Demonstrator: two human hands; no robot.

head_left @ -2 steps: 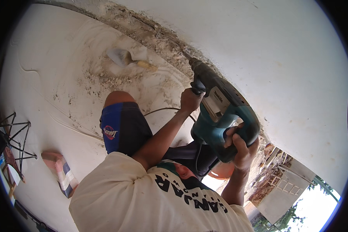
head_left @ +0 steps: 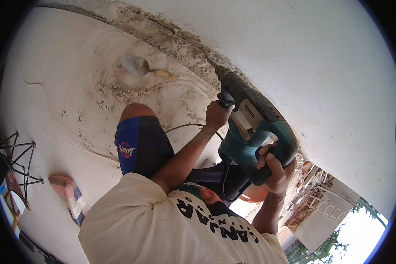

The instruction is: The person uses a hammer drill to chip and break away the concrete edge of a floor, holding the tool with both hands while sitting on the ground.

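A teal and black rotary hammer (head_left: pixel 255 127) lies diagonally before me, its chisel bit (head_left: pixel 212 62) in the crumbled, broken channel (head_left: pixel 176 39) along the foot of the white wall. My left hand (head_left: pixel 218 115) is closed on the side handle near the front. Lower right, my right hand (head_left: pixel 277 171) wraps round the rear handle, fingers at its inner side. A black power cord (head_left: pixel 187 124) runs behind the tool. Up and left of my left hand, a dusty trowel (head_left: pixel 137 66) with a pale handle lies on the floor among plaster rubble (head_left: pixel 132 93).
My bent knee (head_left: pixel 136 141) is at centre left. A white cable (head_left: pixel 44 84) crosses the floor. A black folding frame (head_left: pixel 24 160) and striped cushion (head_left: pixel 66 193) lie at left. The white wall (head_left: pixel 321 66) fills the upper right. An orange object (head_left: pixel 254 193) shows behind my right arm.
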